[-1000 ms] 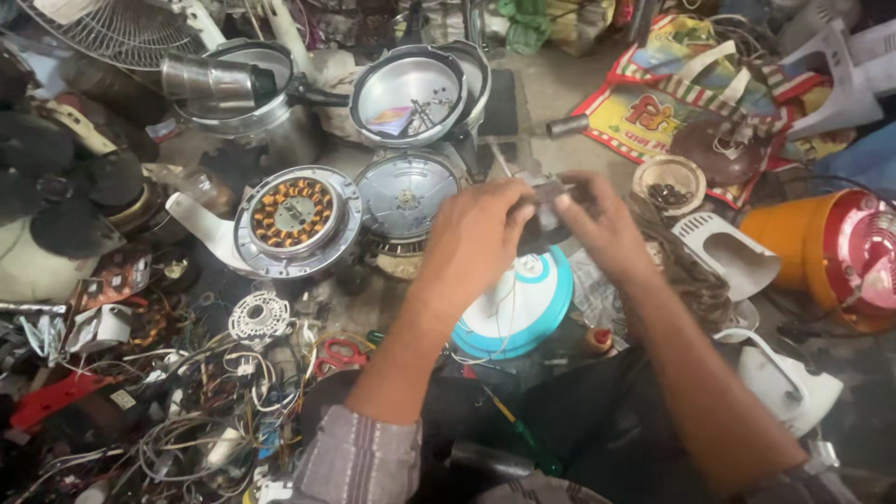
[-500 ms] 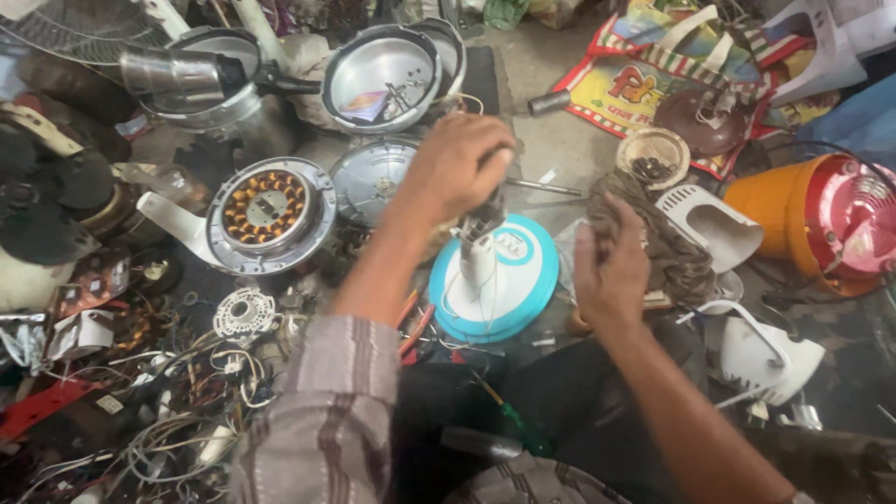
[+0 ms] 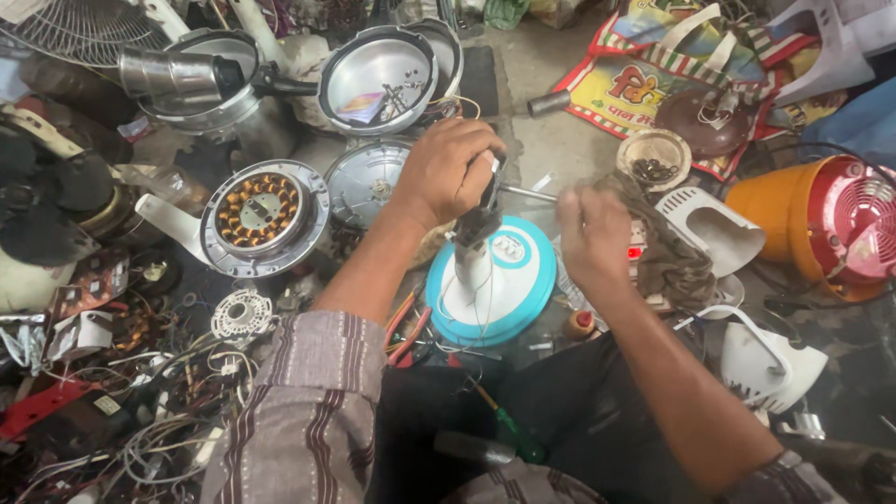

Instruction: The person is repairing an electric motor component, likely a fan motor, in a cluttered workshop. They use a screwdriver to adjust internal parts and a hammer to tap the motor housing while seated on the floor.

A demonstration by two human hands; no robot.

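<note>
The fan base (image 3: 492, 285) stem is clenched by the left hand (image 3: 446, 171); a rag (image 3: 667, 247), at three o'clock, is gripped by the right hand (image 3: 593, 235). Wiping seems underway.

A bare grey concrete floor (image 3: 551, 140) lies in even, soft light, crowded with scattered clutter.

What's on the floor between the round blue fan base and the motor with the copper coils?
In the head view, a round silver cover lies between the fan base and the motor; the left forearm crosses there too.

A repair workshop floor: an opened fan motor (image 3: 264, 213), loose wires (image 3: 140, 439) (tangled) and fan parts.
</note>
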